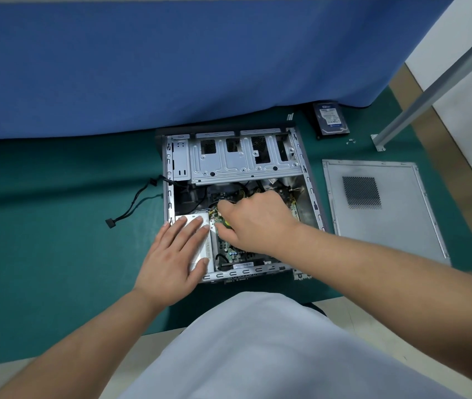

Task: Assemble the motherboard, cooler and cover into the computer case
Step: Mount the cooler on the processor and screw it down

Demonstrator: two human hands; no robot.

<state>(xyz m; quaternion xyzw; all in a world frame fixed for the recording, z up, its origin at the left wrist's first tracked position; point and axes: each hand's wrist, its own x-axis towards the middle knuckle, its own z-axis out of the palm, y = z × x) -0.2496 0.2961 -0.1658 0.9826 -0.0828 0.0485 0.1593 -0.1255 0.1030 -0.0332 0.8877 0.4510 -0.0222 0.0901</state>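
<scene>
An open computer case (237,203) lies under both hands; its cover (384,208) rests right of the right hand (253,223), a hard drive (331,119) beyond.

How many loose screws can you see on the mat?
3 small screws, clustered on the green mat just right of the hard drive; others may be hidden.

Silver computer case (311,180) on green mat (56,226), blue cloth (142,67) behind

Your left hand (171,260) rests flat on the silver box (200,243) in the open computer case (312,203). Your right hand (255,223) curls over the motherboard (233,253), grip hidden. Cover (384,214) lies right on the green surface (56,226).
</scene>
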